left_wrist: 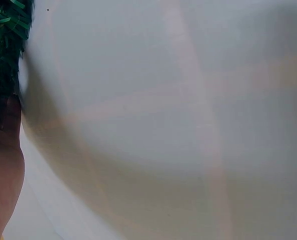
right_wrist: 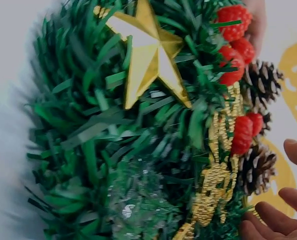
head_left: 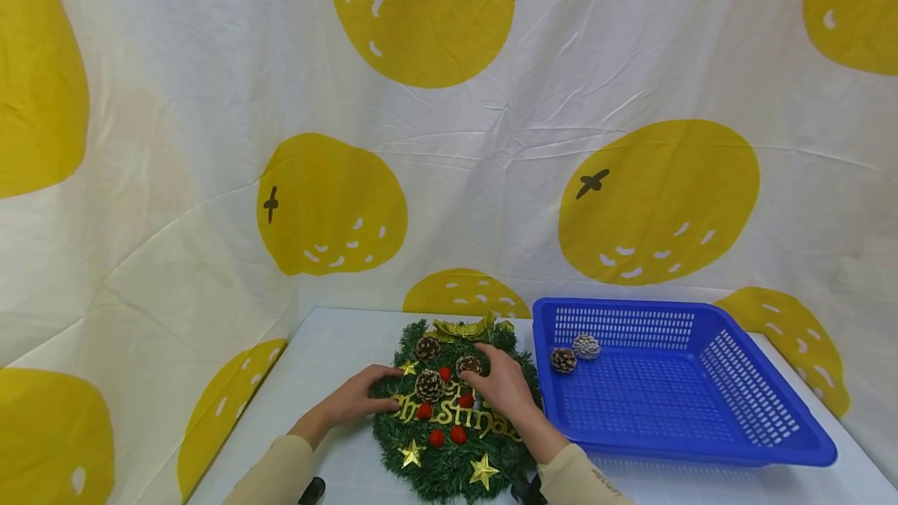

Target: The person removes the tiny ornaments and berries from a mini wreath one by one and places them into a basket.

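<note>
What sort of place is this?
Probably a screened-off indoor corner for tabletop handiwork: a white-and-yellow fruit-patterned fabric backdrop hangs behind a flat white table, which bears a bushy green tinsel wreath.

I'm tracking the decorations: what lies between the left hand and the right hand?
In the head view, between the left hand and right hand lie a pinecone, red berries and gold lettering on the wreath.
</note>
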`<state>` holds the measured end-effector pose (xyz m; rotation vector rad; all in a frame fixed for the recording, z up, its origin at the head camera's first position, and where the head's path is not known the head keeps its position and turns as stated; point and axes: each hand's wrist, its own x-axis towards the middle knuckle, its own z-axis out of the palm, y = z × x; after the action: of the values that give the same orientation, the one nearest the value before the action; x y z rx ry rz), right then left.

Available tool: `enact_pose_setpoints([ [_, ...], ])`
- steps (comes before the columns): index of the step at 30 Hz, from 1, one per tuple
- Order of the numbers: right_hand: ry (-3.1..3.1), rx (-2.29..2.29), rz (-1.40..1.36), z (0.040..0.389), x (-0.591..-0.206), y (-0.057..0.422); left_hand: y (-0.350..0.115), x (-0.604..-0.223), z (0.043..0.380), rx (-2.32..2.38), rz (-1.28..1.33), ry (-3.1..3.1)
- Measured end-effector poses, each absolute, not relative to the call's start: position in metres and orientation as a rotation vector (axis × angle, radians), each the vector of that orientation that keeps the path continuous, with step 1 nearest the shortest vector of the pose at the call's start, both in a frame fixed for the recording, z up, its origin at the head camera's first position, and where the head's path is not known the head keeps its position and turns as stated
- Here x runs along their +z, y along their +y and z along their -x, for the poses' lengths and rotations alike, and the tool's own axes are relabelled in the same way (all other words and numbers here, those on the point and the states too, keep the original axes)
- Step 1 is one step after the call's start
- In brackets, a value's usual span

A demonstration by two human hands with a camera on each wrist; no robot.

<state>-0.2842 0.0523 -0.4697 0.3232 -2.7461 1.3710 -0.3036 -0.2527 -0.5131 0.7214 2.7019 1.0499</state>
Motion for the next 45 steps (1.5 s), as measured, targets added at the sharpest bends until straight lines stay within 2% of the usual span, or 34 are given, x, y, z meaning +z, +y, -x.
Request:
enact_pose_setpoints([
  [32,-2.714,1.284,-0.469,0.292,-0.492,0.048,-0.255,-0.516,0.305,1.047,-0.715,2.701],
  [45,-2.689,1.277,-0.442,0.293,-0.493,0.047,-0.256,-0.520,0.307,1.044,-0.710,2.703],
])
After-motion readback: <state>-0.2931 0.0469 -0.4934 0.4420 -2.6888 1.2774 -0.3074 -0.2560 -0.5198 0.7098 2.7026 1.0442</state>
